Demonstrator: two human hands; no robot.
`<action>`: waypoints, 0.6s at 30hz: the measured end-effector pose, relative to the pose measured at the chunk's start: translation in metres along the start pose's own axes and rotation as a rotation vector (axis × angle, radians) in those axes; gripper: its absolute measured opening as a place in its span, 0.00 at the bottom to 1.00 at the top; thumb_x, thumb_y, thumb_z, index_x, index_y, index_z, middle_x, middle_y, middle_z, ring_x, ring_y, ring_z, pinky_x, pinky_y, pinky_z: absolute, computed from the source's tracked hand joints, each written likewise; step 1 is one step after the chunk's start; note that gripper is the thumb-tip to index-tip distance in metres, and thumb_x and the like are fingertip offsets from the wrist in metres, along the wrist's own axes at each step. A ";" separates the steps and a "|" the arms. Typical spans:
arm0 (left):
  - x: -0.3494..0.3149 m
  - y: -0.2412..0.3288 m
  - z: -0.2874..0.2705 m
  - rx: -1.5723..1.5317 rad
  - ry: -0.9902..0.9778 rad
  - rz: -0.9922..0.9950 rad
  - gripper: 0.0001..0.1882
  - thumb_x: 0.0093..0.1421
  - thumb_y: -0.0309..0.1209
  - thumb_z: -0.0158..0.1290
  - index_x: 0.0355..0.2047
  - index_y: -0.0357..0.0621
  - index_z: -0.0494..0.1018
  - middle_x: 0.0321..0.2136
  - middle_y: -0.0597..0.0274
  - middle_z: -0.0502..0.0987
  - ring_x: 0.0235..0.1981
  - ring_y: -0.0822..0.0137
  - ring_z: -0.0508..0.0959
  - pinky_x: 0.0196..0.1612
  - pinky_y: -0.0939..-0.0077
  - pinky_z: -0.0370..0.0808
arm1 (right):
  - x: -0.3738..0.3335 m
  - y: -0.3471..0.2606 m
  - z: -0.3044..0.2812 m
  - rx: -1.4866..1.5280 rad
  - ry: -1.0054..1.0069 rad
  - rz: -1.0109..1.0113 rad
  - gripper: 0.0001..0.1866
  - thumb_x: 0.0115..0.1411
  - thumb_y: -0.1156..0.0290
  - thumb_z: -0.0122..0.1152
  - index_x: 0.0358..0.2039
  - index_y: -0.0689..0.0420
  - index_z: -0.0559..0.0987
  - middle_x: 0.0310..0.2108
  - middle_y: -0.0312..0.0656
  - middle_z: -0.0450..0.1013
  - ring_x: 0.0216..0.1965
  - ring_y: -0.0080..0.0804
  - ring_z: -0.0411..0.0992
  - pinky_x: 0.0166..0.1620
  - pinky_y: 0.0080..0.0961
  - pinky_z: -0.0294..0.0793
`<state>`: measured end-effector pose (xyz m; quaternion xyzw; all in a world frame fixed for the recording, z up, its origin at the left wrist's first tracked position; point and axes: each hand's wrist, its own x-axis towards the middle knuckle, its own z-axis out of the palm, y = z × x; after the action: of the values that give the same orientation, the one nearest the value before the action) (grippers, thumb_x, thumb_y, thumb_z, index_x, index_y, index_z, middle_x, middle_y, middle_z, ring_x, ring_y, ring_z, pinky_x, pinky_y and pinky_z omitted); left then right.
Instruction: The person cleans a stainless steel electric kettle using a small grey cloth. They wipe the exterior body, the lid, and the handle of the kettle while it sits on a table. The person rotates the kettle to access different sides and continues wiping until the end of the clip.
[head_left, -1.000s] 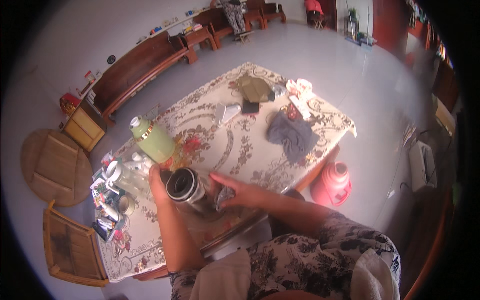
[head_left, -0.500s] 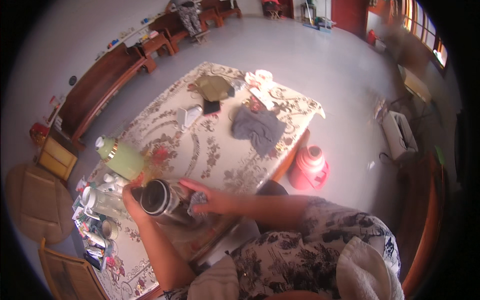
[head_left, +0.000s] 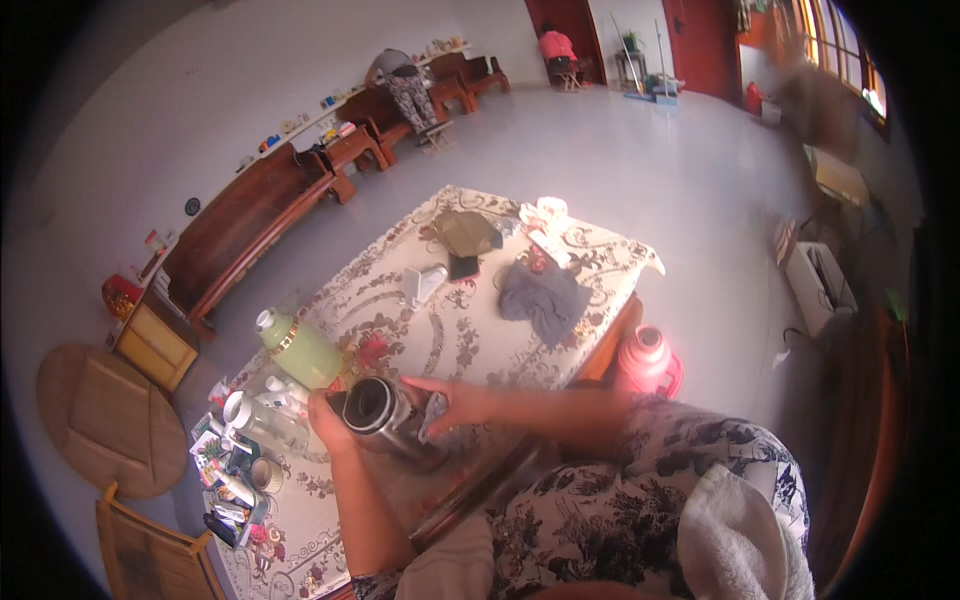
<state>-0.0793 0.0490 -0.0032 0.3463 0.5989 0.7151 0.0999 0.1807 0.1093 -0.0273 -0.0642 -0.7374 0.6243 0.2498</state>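
Observation:
A steel thermos flask [head_left: 408, 432] with a dark open mouth stands at the near edge of the cloth-covered table, tilted slightly in the picture. My left hand [head_left: 328, 420] wraps around its left side near the top. On the other side, my right hand [head_left: 455, 405] presses a crumpled grey wad [head_left: 435, 412] against the flask's wall; whether it is a cloth or a scrubber I cannot tell. The right fingers are closed on this wad, the index finger reaching toward the rim. Just beyond my left hand, a pale green thermos [head_left: 302, 350] leans on its side or tilts.
A clear jug [head_left: 265, 425], a tape roll [head_left: 266, 475] and small items crowd the table's left. Farther back lie a grey cloth [head_left: 545, 302], a brown cap-like item [head_left: 465, 234] and a white stand [head_left: 428, 285]. A pink thermos [head_left: 648, 362] is at right. Two people are far off.
The view has tipped upward, so everything sits lower and farther right in the picture. Both hands stay on the flask, with the right still holding the grey wad.

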 end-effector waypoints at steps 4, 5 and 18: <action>0.007 -0.010 -0.001 -0.103 -0.010 -0.064 0.12 0.56 0.37 0.44 0.22 0.42 0.69 0.24 0.62 0.70 0.27 0.68 0.70 0.34 0.74 0.69 | 0.002 -0.001 -0.022 0.064 -0.133 0.004 0.53 0.47 0.81 0.69 0.68 0.47 0.49 0.61 0.39 0.61 0.58 0.22 0.59 0.59 0.21 0.59; 0.003 -0.006 0.003 -0.207 0.001 -0.072 0.12 0.56 0.37 0.45 0.22 0.43 0.68 0.23 0.62 0.70 0.26 0.68 0.71 0.32 0.74 0.70 | 0.005 -0.001 -0.025 -0.028 -0.152 -0.005 0.52 0.48 0.83 0.67 0.69 0.47 0.48 0.59 0.38 0.63 0.55 0.22 0.61 0.57 0.21 0.62; -0.005 0.015 0.005 -0.156 -0.021 -0.114 0.15 0.59 0.37 0.46 0.30 0.37 0.75 0.29 0.60 0.76 0.32 0.68 0.74 0.39 0.74 0.71 | 0.005 0.046 -0.028 -0.145 -0.193 -0.291 0.63 0.42 0.70 0.77 0.69 0.54 0.40 0.48 0.39 0.65 0.51 0.28 0.63 0.61 0.29 0.56</action>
<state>-0.0680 0.0461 0.0090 0.3104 0.5589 0.7491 0.1735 0.1793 0.1463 -0.0666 0.0855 -0.8025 0.5299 0.2605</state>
